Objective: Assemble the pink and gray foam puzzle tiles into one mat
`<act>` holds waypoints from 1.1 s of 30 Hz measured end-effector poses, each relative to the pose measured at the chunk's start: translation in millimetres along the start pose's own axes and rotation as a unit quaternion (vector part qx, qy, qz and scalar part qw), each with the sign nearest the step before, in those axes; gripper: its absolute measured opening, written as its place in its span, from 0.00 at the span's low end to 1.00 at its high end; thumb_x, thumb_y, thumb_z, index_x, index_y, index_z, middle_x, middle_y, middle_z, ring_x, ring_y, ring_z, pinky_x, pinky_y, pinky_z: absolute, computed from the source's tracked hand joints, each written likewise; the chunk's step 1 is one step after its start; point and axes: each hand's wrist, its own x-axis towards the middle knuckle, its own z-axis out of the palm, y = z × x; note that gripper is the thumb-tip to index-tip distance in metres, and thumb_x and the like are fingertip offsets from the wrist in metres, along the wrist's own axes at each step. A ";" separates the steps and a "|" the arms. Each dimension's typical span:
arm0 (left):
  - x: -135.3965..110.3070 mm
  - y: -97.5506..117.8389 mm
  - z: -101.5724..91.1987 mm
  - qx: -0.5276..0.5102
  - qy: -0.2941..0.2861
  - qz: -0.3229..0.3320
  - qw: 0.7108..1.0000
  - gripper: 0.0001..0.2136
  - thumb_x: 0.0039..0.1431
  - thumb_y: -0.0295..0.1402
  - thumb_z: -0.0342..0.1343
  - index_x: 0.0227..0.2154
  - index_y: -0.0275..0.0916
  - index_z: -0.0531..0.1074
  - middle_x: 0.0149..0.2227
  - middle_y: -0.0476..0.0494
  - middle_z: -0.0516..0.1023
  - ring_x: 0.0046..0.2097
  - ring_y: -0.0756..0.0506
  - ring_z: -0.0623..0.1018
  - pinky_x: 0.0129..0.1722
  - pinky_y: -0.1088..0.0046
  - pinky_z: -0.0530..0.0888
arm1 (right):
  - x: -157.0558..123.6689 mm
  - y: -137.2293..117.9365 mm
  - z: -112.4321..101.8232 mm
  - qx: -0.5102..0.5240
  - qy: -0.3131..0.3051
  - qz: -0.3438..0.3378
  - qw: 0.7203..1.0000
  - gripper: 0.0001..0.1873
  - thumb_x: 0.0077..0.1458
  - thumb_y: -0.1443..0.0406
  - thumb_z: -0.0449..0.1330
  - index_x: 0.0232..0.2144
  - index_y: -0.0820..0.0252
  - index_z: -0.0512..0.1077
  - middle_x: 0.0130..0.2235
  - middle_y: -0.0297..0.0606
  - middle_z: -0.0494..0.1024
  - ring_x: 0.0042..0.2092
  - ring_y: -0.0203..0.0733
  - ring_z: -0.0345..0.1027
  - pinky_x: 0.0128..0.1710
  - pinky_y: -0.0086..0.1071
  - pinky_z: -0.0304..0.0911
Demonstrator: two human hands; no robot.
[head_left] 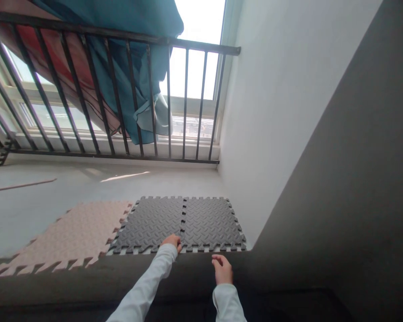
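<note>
Left hand fingers pinch the seam of 2 grey mats, right hand hovers loosely spread; tugging could unlock the teeth.

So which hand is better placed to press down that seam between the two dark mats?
Probably the left hand: its fingers rest at the near end of the seam between the two dark grey mats. The right hand hovers apart, short of the mats' edge.
</note>
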 end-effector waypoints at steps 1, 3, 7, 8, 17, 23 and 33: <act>-1.0 0.2 -1.1 0.004 -0.001 0.002 1.000 0.12 0.51 0.33 0.48 0.38 0.44 0.72 0.43 0.42 0.74 0.45 0.47 0.72 0.43 0.74 0.67 | 0.1 0.1 0.0 0.002 -0.001 0.001 1.000 0.10 0.32 0.63 0.52 0.19 0.58 0.71 0.24 0.35 0.76 0.31 0.41 0.69 0.34 0.30 0.61; -3.7 0.9 -2.7 0.012 -0.002 0.004 1.000 0.14 0.51 0.33 0.48 0.41 0.44 0.70 0.44 0.42 0.73 0.46 0.47 0.72 0.44 0.74 0.67 | 0.0 0.0 -0.4 0.002 -0.003 0.001 1.000 0.10 0.32 0.63 0.52 0.19 0.58 0.71 0.25 0.35 0.76 0.31 0.41 0.69 0.34 0.30 0.61; -8.2 3.5 -5.4 0.026 -0.013 0.001 1.000 0.21 0.51 0.32 0.47 0.50 0.47 0.63 0.47 0.42 0.71 0.48 0.47 0.71 0.46 0.73 0.66 | -1.0 -1.4 -2.2 0.000 -0.006 0.001 1.000 0.09 0.32 0.63 0.52 0.19 0.57 0.71 0.25 0.34 0.76 0.31 0.41 0.69 0.34 0.29 0.61; -8.8 4.7 -6.4 0.030 -0.017 -0.001 0.999 0.22 0.51 0.32 0.47 0.51 0.48 0.62 0.48 0.41 0.70 0.49 0.46 0.70 0.47 0.72 0.66 | -1.2 -1.8 -2.8 -0.001 -0.006 0.002 1.000 0.09 0.32 0.63 0.52 0.19 0.57 0.71 0.25 0.34 0.76 0.31 0.41 0.69 0.34 0.29 0.61; -7.1 19.8 -29.1 0.071 -0.061 -0.009 0.996 0.17 0.49 0.34 0.48 0.42 0.51 0.70 0.46 0.42 0.74 0.48 0.41 0.71 0.46 0.62 0.68 | -1.7 -3.2 -3.2 -0.023 -0.001 -0.002 1.000 0.09 0.33 0.65 0.52 0.19 0.57 0.71 0.24 0.33 0.76 0.30 0.40 0.69 0.33 0.28 0.61; 3.6 14.0 -42.1 0.085 -0.054 -0.016 0.995 0.24 0.50 0.31 0.45 0.52 0.51 0.60 0.50 0.41 0.71 0.49 0.42 0.71 0.46 0.63 0.68 | -1.6 -2.0 -2.9 -0.011 0.000 -0.005 1.000 0.09 0.33 0.64 0.52 0.19 0.57 0.71 0.24 0.34 0.76 0.30 0.41 0.69 0.32 0.29 0.61; 15.3 10.7 -41.4 0.084 -0.092 -0.022 0.992 0.26 0.49 0.31 0.46 0.54 0.53 0.57 0.51 0.39 0.69 0.49 0.41 0.71 0.47 0.65 0.68 | -0.4 -0.7 -0.8 -0.014 -0.006 -0.009 1.000 0.09 0.33 0.63 0.51 0.20 0.58 0.71 0.24 0.35 0.76 0.30 0.41 0.69 0.34 0.30 0.61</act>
